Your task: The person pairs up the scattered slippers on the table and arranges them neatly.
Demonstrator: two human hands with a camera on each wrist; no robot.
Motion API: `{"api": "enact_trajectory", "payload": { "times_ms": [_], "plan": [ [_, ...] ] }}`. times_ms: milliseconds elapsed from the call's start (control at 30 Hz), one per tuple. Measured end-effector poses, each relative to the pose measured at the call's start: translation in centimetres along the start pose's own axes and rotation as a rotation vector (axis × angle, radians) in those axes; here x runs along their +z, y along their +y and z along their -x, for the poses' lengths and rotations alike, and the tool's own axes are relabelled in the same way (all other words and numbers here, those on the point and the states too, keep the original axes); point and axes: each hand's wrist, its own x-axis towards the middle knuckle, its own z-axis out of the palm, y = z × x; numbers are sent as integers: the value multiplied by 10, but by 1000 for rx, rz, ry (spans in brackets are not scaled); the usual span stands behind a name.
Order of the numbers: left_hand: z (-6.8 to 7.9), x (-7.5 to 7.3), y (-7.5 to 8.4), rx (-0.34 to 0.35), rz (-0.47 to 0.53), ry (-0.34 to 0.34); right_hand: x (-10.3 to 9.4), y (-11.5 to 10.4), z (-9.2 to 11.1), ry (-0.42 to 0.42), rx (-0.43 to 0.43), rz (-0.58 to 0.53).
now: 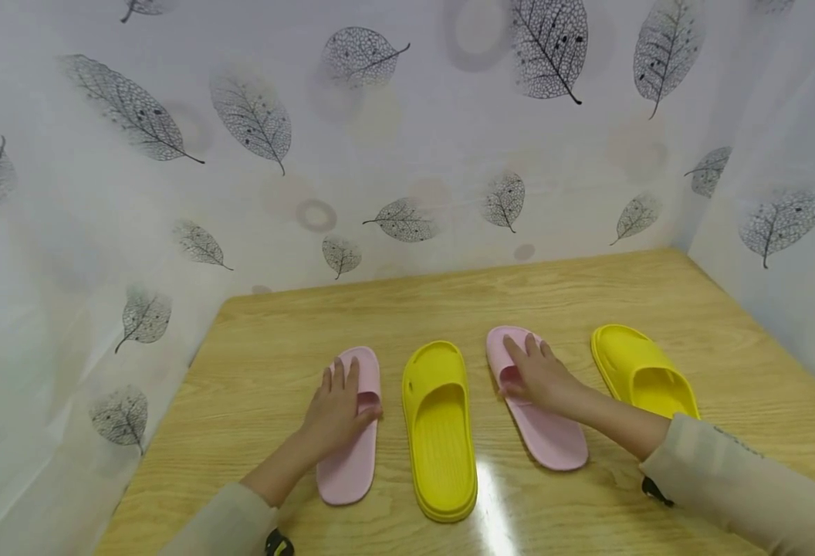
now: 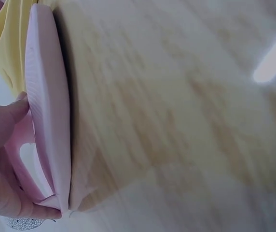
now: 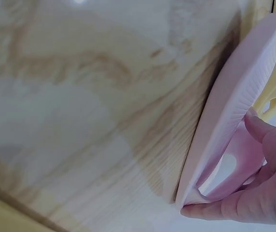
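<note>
Pink slide slippers (image 1: 347, 472) lay on the worktop (image 1: 275, 332) either side of the central yellow slide slipper (image 1: 442, 455), the left hand (image 1: 336, 408) and right hand (image 1: 545, 380) each laid over a strap (image 1: 370, 377), fingers (image 1: 339, 375) extended rather than clenched, where level handling called for light, even pressure.

A light wood-grained tabletop (image 1: 296, 320) carries four slippers in a row, toes toward its far edge. From left to right lie a pink slipper (image 1: 349, 469), a yellow slipper (image 1: 442, 440), a second pink slipper (image 1: 552, 434) and a second yellow slipper (image 1: 635, 359), the last two angled far-left. Glare (image 1: 494, 510) whitens the near middle.
</note>
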Motion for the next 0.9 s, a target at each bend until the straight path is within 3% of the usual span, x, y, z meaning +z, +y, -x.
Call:
{"api": "enact_trajectory", "payload": {
  "times_ms": [900],
  "plan": [
    [-12, -2, 4, -36, 0, -36, -2, 3, -11, -1, -4, -45]
  ]
}}
